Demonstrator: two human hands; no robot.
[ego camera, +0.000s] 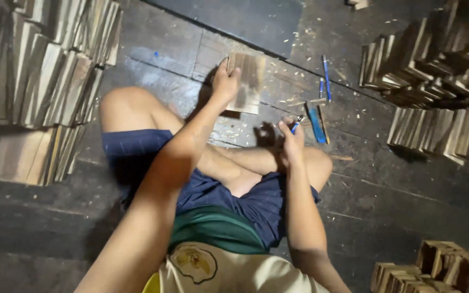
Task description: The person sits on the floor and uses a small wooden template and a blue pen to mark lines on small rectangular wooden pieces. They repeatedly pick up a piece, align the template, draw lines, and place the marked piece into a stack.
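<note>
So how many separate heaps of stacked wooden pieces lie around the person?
3: a heap of upright wooden slats at upper left, a heap of darker wooden blocks at upper right, and small wooden boxes at lower right. Others may lie out of view.

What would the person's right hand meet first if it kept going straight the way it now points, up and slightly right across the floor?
Probably the blue flat tool lying on the dark wooden floor just beyond the right hand, which grips a small blue-tipped tool; depth is unclear.

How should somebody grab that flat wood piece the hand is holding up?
Probably by its left edge, coming from the left side, as the left hand does now. The wood piece is thin and flat, so fingers and thumb can likely pinch across its faces near the edge.
</note>
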